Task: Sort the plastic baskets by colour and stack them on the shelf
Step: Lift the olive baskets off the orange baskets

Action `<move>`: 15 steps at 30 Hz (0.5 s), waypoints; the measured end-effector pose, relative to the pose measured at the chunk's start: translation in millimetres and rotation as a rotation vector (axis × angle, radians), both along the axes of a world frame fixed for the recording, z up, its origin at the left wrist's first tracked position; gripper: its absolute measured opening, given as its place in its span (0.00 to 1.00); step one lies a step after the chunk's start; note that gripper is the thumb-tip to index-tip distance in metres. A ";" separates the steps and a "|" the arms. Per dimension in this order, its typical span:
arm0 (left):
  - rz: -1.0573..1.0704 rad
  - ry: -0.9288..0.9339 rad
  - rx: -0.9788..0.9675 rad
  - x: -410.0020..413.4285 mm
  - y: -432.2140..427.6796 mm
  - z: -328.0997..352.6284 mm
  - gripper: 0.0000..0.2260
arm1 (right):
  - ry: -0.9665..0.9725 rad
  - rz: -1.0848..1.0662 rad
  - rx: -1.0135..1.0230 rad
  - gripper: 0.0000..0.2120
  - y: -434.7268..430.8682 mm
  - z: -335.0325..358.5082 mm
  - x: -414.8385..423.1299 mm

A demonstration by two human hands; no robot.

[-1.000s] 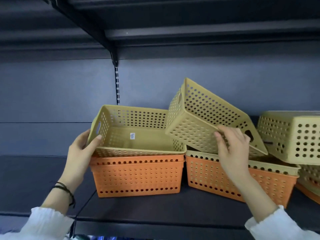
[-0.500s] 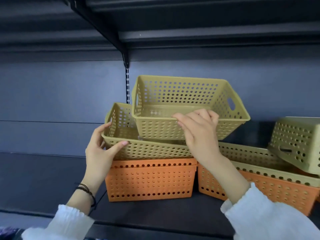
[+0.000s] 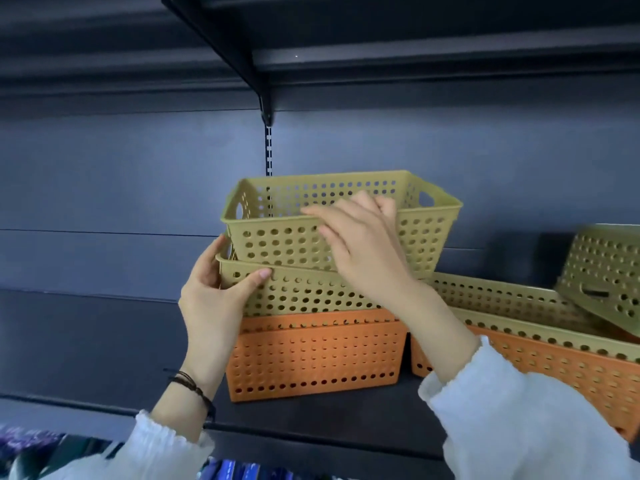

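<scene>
An olive-yellow perforated basket sits upright, partly lowered into a second yellow basket. That lower one is nested in an orange basket on the dark shelf. My right hand grips the front rim of the top basket. My left hand clasps the left corner of the lower yellow basket. To the right, another yellow basket lies inside a second orange basket.
A further yellow basket leans tilted at the far right. A black shelf bracket and an upper shelf hang overhead. A slotted upright runs down the dark back wall. Blurred blue goods show below the shelf.
My right hand turned the tilted yellow basket upright, carried it left and lowered it into the yellow basket on the left orange one. My left hand stayed on that basket's corner.
</scene>
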State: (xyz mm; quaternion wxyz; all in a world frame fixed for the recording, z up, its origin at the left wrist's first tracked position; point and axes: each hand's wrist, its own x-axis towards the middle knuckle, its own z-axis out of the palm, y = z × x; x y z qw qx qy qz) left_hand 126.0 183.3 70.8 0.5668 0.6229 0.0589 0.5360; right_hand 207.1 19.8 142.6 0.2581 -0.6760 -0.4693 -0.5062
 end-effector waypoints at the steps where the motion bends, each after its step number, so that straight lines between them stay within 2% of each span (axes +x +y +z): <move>1: 0.016 0.017 -0.012 0.6 0.6 -2.9 0.32 | 0.029 0.003 -0.032 0.13 3.6 -0.6 1.9; 3: 0.044 0.039 -0.014 0.5 1.0 -6.9 0.27 | 0.059 -0.005 -0.086 0.13 9.4 -6.9 4.4; 5: 0.072 0.038 0.008 0.1 0.0 -8.1 0.28 | 0.074 -0.007 -0.093 0.13 12.4 -12.7 4.6; 11: 0.148 0.045 0.035 -3.1 -1.6 -6.3 0.28 | 0.117 0.090 0.097 0.13 23.4 -3.6 2.1; 13: 0.154 0.043 -0.001 -4.5 1.3 -5.3 0.26 | 0.192 0.133 0.187 0.14 28.2 1.1 -1.4; 15: 0.153 0.035 -0.031 -5.5 3.7 -5.7 0.27 | 0.286 0.147 0.165 0.14 29.5 0.3 -0.2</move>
